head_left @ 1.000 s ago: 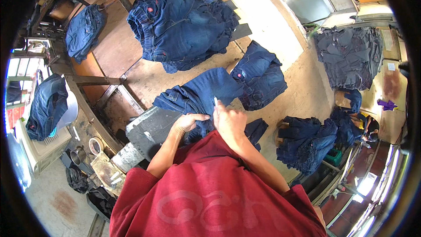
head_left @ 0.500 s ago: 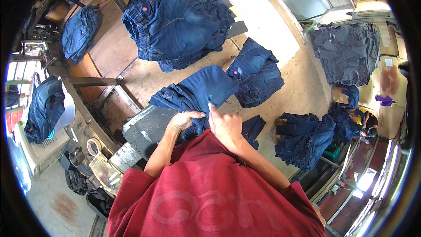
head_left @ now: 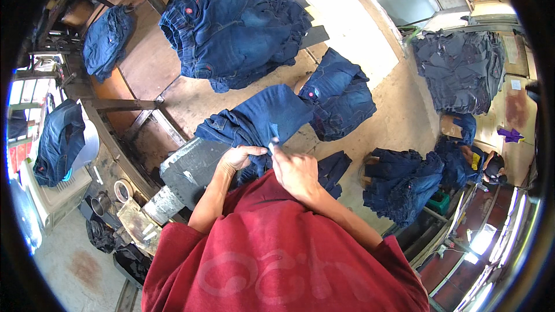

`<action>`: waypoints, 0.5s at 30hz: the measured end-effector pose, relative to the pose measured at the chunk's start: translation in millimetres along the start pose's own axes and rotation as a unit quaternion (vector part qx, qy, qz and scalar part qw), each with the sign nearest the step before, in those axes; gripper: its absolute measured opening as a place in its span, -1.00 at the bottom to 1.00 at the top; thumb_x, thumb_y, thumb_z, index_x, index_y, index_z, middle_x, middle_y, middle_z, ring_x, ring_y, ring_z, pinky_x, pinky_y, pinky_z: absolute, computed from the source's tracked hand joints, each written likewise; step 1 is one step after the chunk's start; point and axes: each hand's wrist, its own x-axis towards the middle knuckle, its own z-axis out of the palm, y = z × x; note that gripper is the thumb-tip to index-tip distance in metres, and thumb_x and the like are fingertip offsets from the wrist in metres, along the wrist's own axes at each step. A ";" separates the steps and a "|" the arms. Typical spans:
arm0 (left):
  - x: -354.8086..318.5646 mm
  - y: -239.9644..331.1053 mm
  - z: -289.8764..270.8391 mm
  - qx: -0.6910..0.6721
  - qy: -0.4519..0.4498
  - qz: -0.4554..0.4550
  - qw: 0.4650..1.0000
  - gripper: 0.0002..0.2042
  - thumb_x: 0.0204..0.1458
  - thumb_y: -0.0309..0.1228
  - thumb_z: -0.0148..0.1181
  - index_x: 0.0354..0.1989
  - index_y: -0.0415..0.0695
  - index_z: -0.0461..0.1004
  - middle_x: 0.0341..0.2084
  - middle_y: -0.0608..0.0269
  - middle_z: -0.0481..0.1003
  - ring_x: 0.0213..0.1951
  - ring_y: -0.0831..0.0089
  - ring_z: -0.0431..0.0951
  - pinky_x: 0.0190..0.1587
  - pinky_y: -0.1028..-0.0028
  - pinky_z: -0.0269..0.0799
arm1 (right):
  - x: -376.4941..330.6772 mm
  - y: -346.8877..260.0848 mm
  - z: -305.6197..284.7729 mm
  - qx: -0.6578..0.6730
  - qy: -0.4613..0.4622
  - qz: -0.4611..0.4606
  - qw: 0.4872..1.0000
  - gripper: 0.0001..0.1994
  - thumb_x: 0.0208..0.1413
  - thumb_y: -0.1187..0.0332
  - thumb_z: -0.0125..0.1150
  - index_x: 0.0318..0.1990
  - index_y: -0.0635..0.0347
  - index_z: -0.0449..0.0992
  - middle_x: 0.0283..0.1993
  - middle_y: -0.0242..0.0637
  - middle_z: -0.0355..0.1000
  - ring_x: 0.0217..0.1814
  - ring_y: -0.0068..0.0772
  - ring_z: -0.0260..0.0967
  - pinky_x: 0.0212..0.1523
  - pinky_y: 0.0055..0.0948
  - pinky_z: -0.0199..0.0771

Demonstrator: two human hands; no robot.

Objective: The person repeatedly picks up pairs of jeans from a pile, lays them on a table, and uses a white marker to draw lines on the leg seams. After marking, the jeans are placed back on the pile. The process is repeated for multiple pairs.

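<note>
The left hand (head_left: 234,160) pinches the denim garment (head_left: 263,110), which lies at its 1 o'clock. The right hand (head_left: 296,173), fingers pinching a small pale object (head_left: 274,140), has dropped toward 6 o'clock since a second ago.

Left of your left hand (head_left: 236,158) you have a barred window (head_left: 33,89) and grey floor (head_left: 58,248); beyond your right hand (head_left: 296,172), bright light (head_left: 355,29).
</note>
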 end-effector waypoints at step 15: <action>-170.4 3.4 4.3 0.337 0.139 -0.060 0.929 -0.35 -0.01 -0.25 0.71 0.24 -0.22 0.58 0.14 0.27 0.65 0.20 0.45 0.56 0.39 0.32 0.40 | 73.3 211.5 103.4 0.656 0.031 0.541 0.525 -0.43 0.15 0.00 0.64 -0.55 -0.22 0.21 -0.64 -0.66 0.11 -0.72 -0.65 0.02 -0.71 -0.50 0.00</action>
